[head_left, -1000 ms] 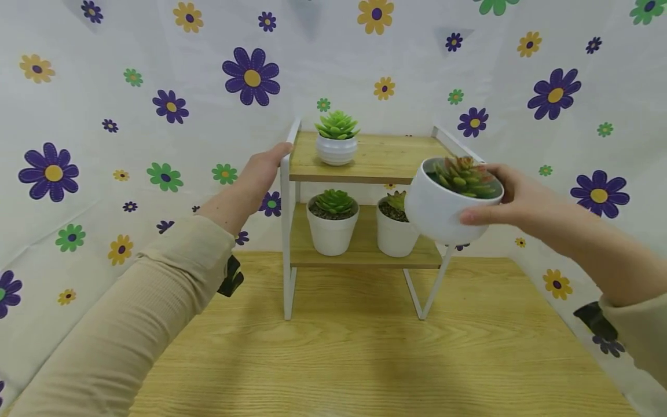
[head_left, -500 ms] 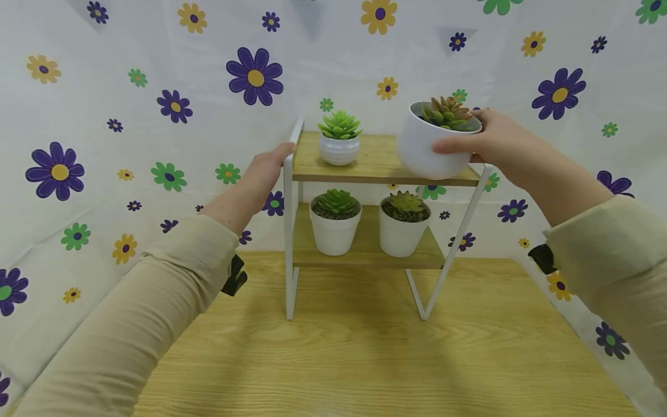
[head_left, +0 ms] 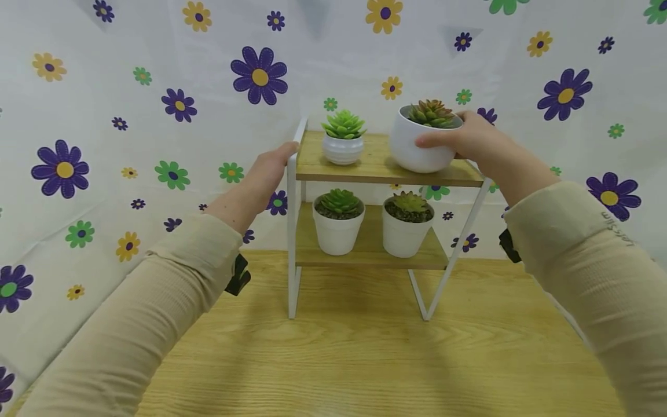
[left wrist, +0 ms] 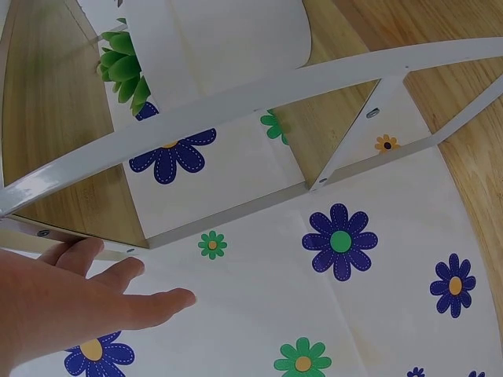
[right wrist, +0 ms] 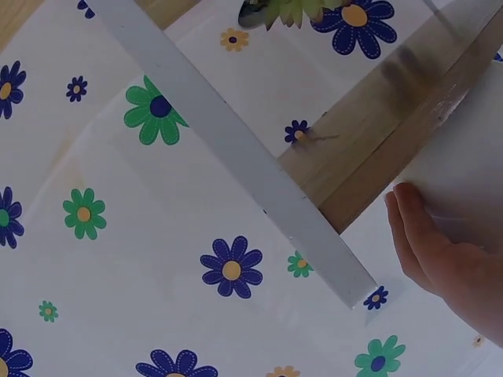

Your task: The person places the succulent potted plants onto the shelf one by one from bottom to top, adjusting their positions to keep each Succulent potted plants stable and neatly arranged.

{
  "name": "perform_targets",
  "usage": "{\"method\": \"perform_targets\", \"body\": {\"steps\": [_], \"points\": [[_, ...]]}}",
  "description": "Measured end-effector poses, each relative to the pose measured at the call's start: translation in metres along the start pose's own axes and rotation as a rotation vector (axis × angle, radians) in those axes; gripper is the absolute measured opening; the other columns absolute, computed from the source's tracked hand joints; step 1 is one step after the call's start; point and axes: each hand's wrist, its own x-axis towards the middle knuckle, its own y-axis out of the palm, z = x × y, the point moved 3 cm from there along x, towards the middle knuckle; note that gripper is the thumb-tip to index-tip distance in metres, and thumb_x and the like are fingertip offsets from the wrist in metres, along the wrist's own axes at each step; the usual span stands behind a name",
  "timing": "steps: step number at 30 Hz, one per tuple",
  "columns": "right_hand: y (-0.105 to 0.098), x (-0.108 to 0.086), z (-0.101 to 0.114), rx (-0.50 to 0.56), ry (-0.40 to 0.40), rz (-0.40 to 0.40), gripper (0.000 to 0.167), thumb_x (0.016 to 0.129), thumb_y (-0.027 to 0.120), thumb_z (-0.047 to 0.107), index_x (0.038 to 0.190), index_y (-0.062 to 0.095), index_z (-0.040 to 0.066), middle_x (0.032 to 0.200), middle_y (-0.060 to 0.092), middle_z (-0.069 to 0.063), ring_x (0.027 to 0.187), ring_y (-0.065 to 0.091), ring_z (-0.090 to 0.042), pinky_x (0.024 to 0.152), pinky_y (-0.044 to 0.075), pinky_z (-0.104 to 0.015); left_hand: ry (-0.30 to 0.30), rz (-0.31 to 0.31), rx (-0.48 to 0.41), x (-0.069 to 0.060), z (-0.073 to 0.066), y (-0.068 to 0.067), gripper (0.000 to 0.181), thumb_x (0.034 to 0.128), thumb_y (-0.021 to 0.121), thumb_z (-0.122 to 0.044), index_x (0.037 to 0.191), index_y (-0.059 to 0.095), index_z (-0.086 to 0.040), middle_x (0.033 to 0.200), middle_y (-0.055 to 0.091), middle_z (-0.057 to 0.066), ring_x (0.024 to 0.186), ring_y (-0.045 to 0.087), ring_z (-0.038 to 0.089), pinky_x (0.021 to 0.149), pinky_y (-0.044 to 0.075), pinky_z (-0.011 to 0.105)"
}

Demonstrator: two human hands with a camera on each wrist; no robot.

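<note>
My right hand [head_left: 476,139] grips a large round white pot [head_left: 411,147] holding a red-tipped green succulent [head_left: 432,113]. The pot is upright at the right side of the upper board [head_left: 372,153]; I cannot tell whether its base touches the wood. In the right wrist view, fingers [right wrist: 428,236] lie along the pot's wall. My left hand [head_left: 266,174] holds the left rail of a two-tier shelf rack [head_left: 292,231], near its top front corner. Some of its fingers [left wrist: 161,309] extend beside the rail in the left wrist view. A small ribbed white pot [head_left: 343,149] with a bright green succulent stands on the upper board's left.
On the lower board [head_left: 370,255] stand two tapered white pots, a left one [head_left: 339,234] and a right one [head_left: 406,237], both with succulents. The rack stands on a wooden table [head_left: 365,359]. Behind it hangs a white flower-patterned sheet [head_left: 208,133].
My right hand has carried the large white pot up and leftward from beside the rack to the upper board's right side. The left hand stays at the rail. The view shifts slightly.
</note>
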Motion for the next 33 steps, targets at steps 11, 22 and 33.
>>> {"method": "perform_targets", "body": {"steps": [11, 22, 33], "points": [[0.002, 0.005, -0.003, -0.030, 0.019, -0.029, 0.096, 0.081, 0.065, 0.049, 0.148, 0.015, 0.002, 0.151, 0.027, -0.016, 0.136, 0.031, -0.031, 0.114, 0.027, -0.042, 0.016, 0.006, -0.001, -0.001, -0.001, 0.004, 0.067, 0.0942, 0.028, -0.055, 0.150, 0.022, -0.018, 0.158, 0.014, 0.003, 0.146, 0.007, 0.028, 0.117, 0.008, 0.052], [0.005, -0.001, -0.008, -0.111, 0.056, -0.089, 0.105, 0.080, 0.059, 0.061, 0.150, 0.004, 0.005, 0.154, 0.021, -0.017, 0.139, 0.024, -0.035, 0.114, 0.021, -0.050, 0.014, 0.002, -0.003, 0.000, -0.002, 0.006, 0.064, 0.0944, 0.028, -0.054, 0.149, 0.024, -0.020, 0.158, 0.014, 0.003, 0.146, 0.008, 0.029, 0.116, 0.009, 0.053], [0.019, -0.018, -0.007, 0.022, 0.030, -0.136, 0.111, 0.080, 0.048, 0.071, 0.148, -0.018, 0.013, 0.158, -0.006, -0.012, 0.146, 0.001, -0.032, 0.116, 0.009, -0.053, 0.049, -0.096, -0.018, -0.002, 0.000, 0.003, 0.063, 0.0950, 0.028, -0.055, 0.149, 0.026, -0.022, 0.156, 0.022, 0.000, 0.145, 0.017, 0.024, 0.117, 0.016, 0.048]]}}
